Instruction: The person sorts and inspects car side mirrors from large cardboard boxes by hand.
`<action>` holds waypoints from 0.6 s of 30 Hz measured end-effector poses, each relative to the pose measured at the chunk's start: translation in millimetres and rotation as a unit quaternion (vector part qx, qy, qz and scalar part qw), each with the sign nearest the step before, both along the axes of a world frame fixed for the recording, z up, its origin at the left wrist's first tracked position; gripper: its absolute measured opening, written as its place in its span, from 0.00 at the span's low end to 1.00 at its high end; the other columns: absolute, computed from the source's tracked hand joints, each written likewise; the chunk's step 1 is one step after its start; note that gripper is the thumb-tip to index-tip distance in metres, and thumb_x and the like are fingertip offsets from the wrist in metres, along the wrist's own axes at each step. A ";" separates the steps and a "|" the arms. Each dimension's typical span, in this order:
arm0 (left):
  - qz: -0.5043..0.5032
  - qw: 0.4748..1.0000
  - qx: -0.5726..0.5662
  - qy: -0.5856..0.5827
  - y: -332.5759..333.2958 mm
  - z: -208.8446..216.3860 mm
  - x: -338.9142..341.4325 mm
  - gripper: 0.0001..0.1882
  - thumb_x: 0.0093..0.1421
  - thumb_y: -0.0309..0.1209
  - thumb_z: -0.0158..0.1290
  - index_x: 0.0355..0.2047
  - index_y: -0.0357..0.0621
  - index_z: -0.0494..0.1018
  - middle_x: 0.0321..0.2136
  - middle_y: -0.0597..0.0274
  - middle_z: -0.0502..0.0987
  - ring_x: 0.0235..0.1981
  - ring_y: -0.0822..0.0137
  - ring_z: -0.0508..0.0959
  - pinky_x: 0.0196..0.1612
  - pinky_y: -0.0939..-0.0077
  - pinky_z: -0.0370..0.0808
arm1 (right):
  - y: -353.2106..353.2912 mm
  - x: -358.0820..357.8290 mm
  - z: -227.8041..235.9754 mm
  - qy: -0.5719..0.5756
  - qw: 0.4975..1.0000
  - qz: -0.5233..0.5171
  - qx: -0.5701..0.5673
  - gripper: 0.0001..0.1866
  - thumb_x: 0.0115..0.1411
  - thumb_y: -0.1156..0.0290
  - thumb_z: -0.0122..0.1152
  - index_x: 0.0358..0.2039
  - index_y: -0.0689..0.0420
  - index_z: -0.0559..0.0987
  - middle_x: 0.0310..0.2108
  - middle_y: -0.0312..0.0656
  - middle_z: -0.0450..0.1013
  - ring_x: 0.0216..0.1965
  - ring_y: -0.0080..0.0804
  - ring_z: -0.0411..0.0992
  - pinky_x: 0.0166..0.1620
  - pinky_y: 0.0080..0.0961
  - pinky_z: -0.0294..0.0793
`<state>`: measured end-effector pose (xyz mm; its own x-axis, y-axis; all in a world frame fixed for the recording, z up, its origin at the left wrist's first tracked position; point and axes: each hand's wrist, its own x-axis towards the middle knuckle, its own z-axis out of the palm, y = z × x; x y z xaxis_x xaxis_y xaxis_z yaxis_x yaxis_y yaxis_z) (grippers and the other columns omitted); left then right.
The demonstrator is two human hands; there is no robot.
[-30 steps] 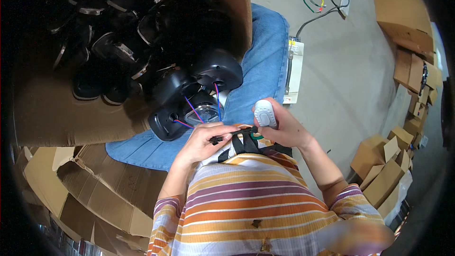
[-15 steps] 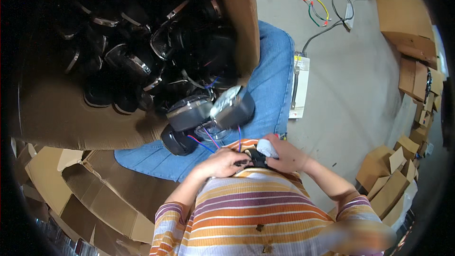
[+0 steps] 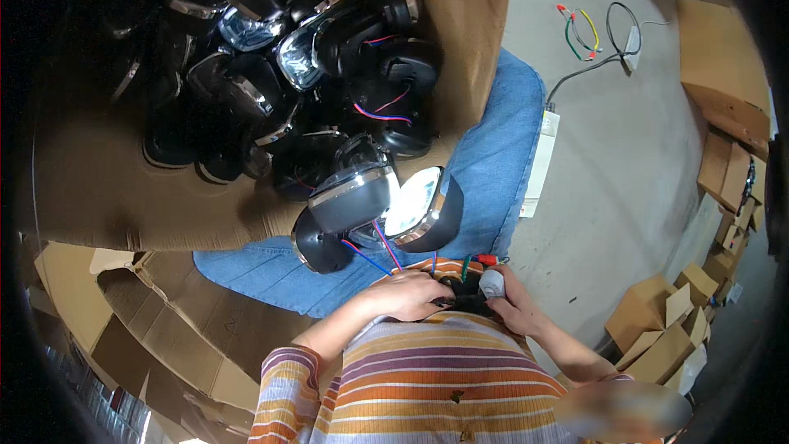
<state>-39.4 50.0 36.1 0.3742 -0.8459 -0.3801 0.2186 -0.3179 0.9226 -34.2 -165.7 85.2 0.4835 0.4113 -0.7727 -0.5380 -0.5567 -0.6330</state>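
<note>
My left hand point(image 3: 408, 294) is closed at my waist, its fingertips against a black piece point(image 3: 468, 302) whose kind I cannot make out. My right hand point(image 3: 518, 311) grips a light grey, rounded, handle-like thing point(image 3: 492, 283) beside it. A red clip point(image 3: 486, 261) and a green wire point(image 3: 466, 270) show just beyond that hand. On my lap are several black lamps with chrome rims. One lamp's lens point(image 3: 413, 200) shines bright white; a second lamp point(image 3: 353, 196) and a third lamp point(image 3: 316, 242) lie left of it. Red and blue wires point(image 3: 386, 245) run from them toward my left hand.
A large cardboard box point(image 3: 148, 218) full of similar black lamps point(image 3: 246, 94) stands ahead to the left. On the floor to the right lie a long white case point(image 3: 538, 164) and a cable with coloured leads point(image 3: 581, 37). Open cartons point(image 3: 657, 316) line the right side.
The lens on my lap has become bright white. My right hand has moved slightly right and down with the grey thing, and the red clip and green wire show more. The view has shifted.
</note>
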 end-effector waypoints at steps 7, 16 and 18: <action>0.067 0.996 -0.011 -0.060 2.5 0.5 -7.7 0.14 0.44 0.27 0.42 0.33 0.43 0.69 0.24 0.50 0.71 0.29 0.55 0.71 0.34 0.64 0.66 | 10.5 -0.2 2.0 -0.014 0.999 -0.045 -0.017 0.15 0.49 0.76 0.44 0.40 0.60 0.61 0.29 0.47 0.65 0.31 0.37 0.64 0.35 0.26 0.61; 0.060 0.948 0.138 -0.281 5.8 26.5 -7.7 0.18 0.39 0.28 0.48 0.34 0.42 0.68 0.26 0.59 0.71 0.26 0.64 0.72 0.27 0.74 0.68 | 37.2 5.0 12.7 -0.041 0.995 -0.085 -0.030 0.11 0.52 0.74 0.41 0.37 0.61 0.62 0.24 0.45 0.63 0.28 0.31 0.64 0.33 0.24 0.62; 0.061 0.931 0.150 -0.326 14.3 33.4 -5.4 0.18 0.38 0.28 0.49 0.33 0.42 0.68 0.26 0.61 0.70 0.24 0.65 0.71 0.25 0.76 0.67 | 42.6 6.5 10.4 -0.080 0.994 -0.075 -0.009 0.09 0.52 0.75 0.40 0.35 0.61 0.62 0.22 0.41 0.62 0.24 0.27 0.62 0.28 0.22 0.62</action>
<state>-44.9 64.4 69.5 0.6949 -0.6740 -0.2507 -0.3058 -0.5925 0.7452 -27.7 -123.1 95.7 0.6562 0.3118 -0.6871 -0.5086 -0.4899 -0.7080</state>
